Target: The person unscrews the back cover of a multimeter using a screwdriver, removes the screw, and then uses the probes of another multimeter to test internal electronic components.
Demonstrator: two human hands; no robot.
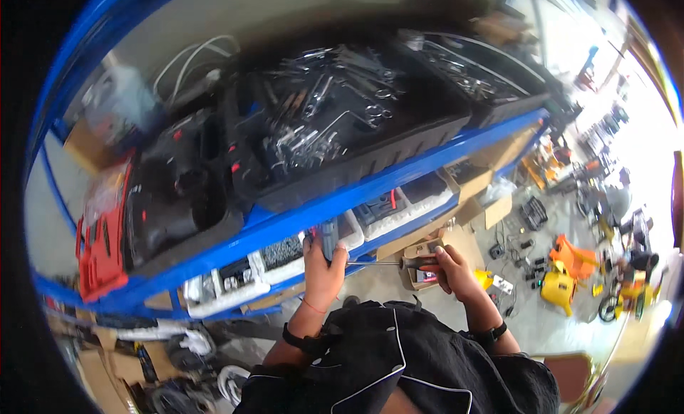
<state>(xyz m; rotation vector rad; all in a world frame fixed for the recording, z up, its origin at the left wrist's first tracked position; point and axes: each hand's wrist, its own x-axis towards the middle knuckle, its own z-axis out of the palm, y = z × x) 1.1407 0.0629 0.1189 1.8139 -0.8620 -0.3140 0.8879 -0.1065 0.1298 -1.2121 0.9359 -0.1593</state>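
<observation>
Holding one screwdriver (412, 264) in right hand (457, 273), shaft running to left hand (324, 273); one grey elongated part (328, 237) clasped there. Blue shelf beam (285, 221) just beyond grip; more room rightward, over floor (531, 325).

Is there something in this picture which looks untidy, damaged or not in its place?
Mainly the tools in the black tray: they lie jumbled, crossing at many angles, so they look unsorted. I see no clear damage; the screwdriver in the right hand looks straight.

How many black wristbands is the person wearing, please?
2: one band behind the left hand, the other band behind the right hand, which holds a screwdriver. More may be hidden.
</observation>
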